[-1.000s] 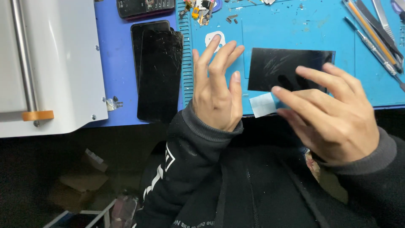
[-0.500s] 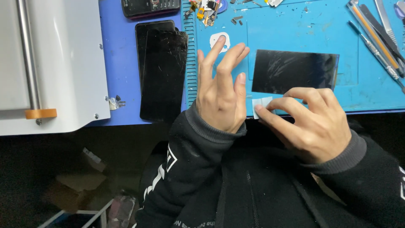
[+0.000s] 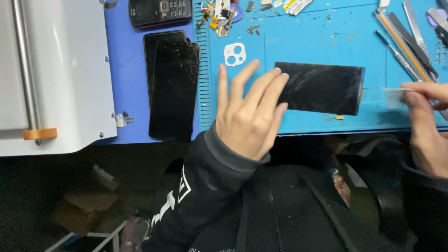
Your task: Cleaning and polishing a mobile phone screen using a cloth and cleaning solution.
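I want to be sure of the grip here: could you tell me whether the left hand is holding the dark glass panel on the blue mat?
No: the left hand is spread open, only its fingertips reaching the edge of the dark glass panel, which lies flat on the blue mat.

right hand [image 3: 427, 133] cut off at edge, tools [image 3: 406, 39] cropped

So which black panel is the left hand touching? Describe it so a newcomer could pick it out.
Start at the light blue work mat. The black glass panel lies lengthwise near its front edge, under the left hand fingertips. Unlike the two cracked phones stacked upright off the mat's left side, it lies alone and sideways.
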